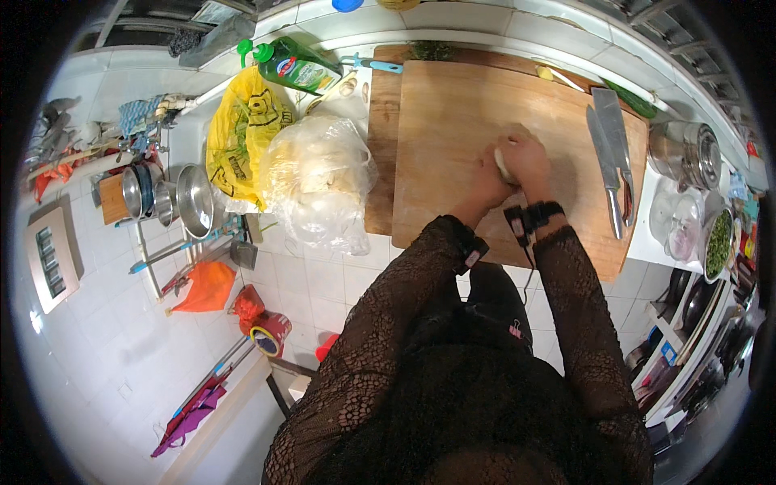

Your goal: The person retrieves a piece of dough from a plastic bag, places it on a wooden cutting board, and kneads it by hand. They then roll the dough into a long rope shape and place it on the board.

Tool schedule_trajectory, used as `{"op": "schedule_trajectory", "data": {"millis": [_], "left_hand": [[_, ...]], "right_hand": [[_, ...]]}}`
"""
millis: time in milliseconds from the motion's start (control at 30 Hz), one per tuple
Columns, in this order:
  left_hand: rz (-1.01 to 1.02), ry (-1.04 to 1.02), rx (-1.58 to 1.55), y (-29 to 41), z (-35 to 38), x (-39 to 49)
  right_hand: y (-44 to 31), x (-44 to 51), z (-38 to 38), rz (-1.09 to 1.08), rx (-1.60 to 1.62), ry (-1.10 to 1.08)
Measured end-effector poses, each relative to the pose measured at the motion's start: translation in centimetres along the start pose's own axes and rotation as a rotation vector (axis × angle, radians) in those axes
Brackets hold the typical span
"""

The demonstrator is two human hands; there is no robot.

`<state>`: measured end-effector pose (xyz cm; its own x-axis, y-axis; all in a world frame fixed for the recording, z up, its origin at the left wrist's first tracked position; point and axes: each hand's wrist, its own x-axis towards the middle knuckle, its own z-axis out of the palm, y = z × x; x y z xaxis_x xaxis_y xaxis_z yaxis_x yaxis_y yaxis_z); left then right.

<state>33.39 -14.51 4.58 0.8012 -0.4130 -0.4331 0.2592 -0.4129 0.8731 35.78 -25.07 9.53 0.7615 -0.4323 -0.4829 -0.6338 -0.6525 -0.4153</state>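
Note:
Both my hands meet over a large wooden board [448, 121]. My left hand [492, 179] and my right hand [526, 159] close around a small pale piece, apparently dough [502, 163], mostly hidden between the fingers. The board lies on a second, darker wooden board [381, 145]. Along the board's right side rest a cleaver [612, 127] and a pointed kitchen knife [601, 145], their handles towards me. To the left of the boards is a clear plastic bag [321, 176] with pale contents. A light-coloured dusting shows on the wood.
A yellow plastic bag [236, 139] with greens and a green pump bottle [303, 66] stand at the left. On the right are a steel pot [682, 154], a clear plastic container [682, 233] and a bowl of chopped greens [718, 245]. A cucumber [630, 99] lies behind the knives.

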Motion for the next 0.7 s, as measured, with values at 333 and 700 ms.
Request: {"op": "schedule_trajectory", "data": {"millis": [333, 700], "left_hand": [[0.321, 0.036, -0.011, -1.3, -1.8, -6.6], [0.361, 0.079, 0.175, -2.4, -3.0, -5.1]], "right_hand": [[2.9, -10.5, 2.4, -0.544, 0.273, 0.471], [1.4, -7.0, 4.8, -0.380, 0.374, 0.604]]}}
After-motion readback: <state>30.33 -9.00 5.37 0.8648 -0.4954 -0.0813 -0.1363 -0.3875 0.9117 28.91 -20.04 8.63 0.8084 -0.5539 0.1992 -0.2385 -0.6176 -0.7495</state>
